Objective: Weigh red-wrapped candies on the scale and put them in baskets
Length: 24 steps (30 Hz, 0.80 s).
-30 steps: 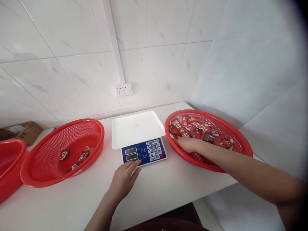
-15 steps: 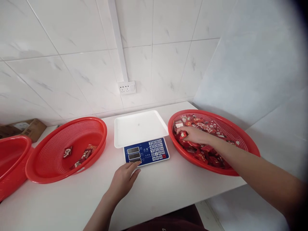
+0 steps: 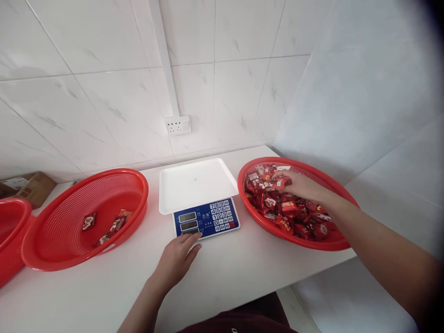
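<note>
My right hand [image 3: 301, 185] reaches into the red basket [image 3: 343, 243] at the right, lying palm down on the pile of red candy packets [image 3: 284, 208], its fingers closed over some of them. My left hand [image 3: 176, 259] rests flat on the white counter, fingers stretched out, the tips touching the front edge of the blue-panelled scale [image 3: 205, 221]. The scale's white tray [image 3: 196, 184] has nothing on it.
A second red basket [image 3: 52, 259] stands at the left with a few red packets [image 3: 104, 224] in it. Another red basin [image 3: 10, 231] shows at the far left, a cardboard box [image 3: 29, 187] behind it. A wall socket [image 3: 177, 125] is above the scale. Tiled walls close the corner.
My right hand has moved from the near left rim of the right basket further in and back across the packets. My left hand has stayed by the scale.
</note>
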Each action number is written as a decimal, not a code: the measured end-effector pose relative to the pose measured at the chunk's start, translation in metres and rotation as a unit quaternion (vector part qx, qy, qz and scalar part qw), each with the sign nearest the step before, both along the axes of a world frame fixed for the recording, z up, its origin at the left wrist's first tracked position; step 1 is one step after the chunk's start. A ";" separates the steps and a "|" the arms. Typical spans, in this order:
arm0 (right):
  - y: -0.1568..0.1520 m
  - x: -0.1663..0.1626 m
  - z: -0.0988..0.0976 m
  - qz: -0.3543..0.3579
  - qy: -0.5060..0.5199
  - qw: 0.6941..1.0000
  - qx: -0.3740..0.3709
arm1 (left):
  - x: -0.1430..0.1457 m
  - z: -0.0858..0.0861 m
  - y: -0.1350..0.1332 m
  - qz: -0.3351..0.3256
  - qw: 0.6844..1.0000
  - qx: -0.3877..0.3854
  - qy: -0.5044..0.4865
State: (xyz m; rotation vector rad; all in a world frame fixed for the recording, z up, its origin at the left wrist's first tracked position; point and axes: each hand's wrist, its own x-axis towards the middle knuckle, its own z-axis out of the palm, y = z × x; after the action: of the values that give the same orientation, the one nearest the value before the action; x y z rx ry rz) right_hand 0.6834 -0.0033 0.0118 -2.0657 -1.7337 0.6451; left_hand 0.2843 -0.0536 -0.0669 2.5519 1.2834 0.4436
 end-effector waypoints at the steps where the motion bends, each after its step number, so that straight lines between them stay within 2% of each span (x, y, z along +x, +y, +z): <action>1: -0.001 0.004 0.001 0.000 -0.005 1.000 -0.008 | 0.000 0.000 0.000 0.000 1.000 -0.001 0.003; 7: -0.003 0.016 0.004 0.060 -0.102 0.993 -0.006 | -0.001 -0.001 0.000 0.001 1.000 0.003 0.007; 11: -0.004 0.005 0.009 0.050 -0.104 0.993 -0.014 | -0.001 -0.001 -0.001 -0.004 1.000 0.001 0.006; 14: -0.006 -0.006 0.016 0.042 -0.052 0.996 -0.064 | -0.001 -0.001 -0.001 -0.006 1.000 0.002 0.005; 19: -0.003 -0.011 0.015 0.105 -0.038 0.980 -0.164 | -0.004 -0.001 -0.002 -0.001 1.000 0.008 -0.009; 21: 0.005 -0.010 0.007 0.101 -0.101 0.982 -0.125 | -0.004 -0.001 -0.002 -0.003 1.000 0.011 -0.017; 24: 0.025 -0.013 -0.011 0.082 -0.205 0.975 -0.016 | -0.004 0.000 -0.002 -0.007 1.000 0.013 -0.022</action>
State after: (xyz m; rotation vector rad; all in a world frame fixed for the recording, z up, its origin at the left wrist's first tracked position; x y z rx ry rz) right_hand 0.6708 0.0215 0.0009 -2.2119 -2.1471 0.3035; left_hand 0.2808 -0.0558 -0.0669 2.5561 1.2516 0.5129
